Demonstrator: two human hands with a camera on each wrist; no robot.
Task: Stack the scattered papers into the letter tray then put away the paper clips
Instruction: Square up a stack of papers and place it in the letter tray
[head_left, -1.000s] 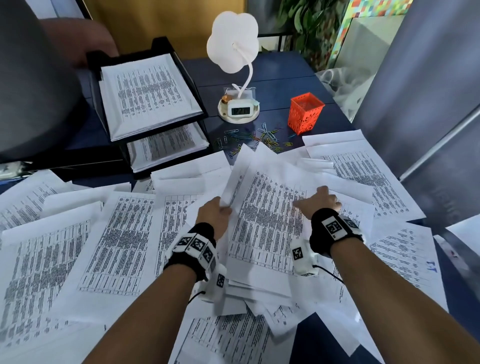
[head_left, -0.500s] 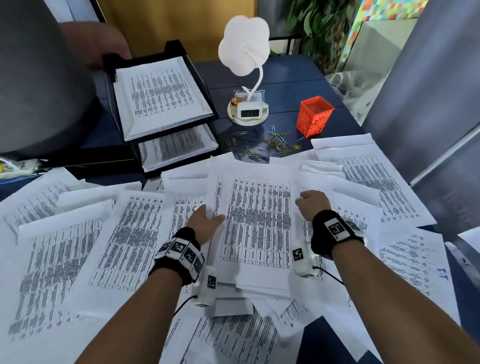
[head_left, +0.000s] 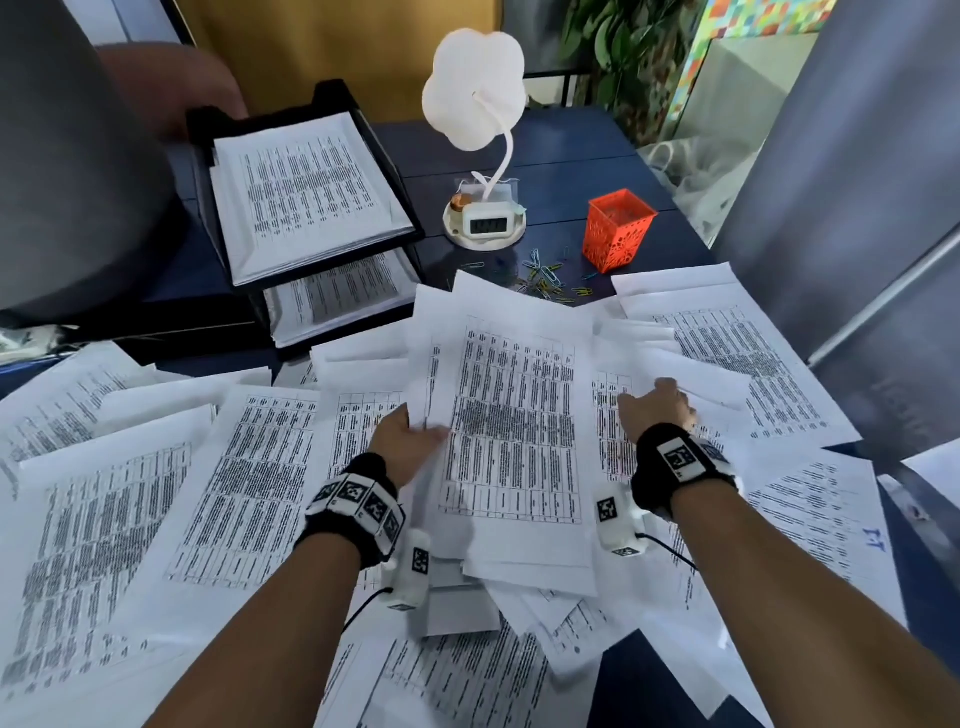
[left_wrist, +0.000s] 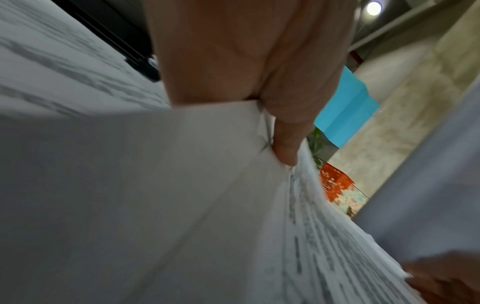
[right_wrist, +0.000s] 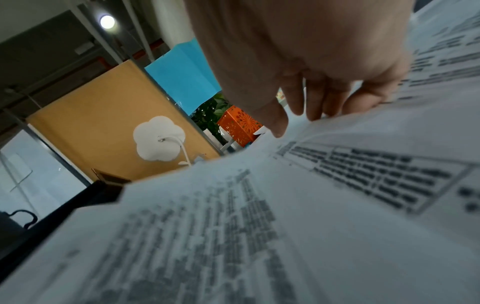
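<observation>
My dark blue desk (head_left: 571, 156): printed papers (head_left: 234, 493) strewn across front; letter tray (head_left: 311, 104), lamp-clock (head_left: 483, 218), orange cup (head_left: 618, 228), paper clips (head_left: 545, 275) twd back.

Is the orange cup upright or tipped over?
Upright. The orange cup stands on its base on the desk, open mouth up, paper clips loose beside it.

Blue desk (head_left: 571, 156), tan wall panel (head_left: 337, 47)

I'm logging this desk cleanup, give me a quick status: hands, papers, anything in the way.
Left hand grips the paper bundle; right hand touches its other edge. Letter tray part full, many sheets loose. Paper clips still out by the orange cup.
</observation>
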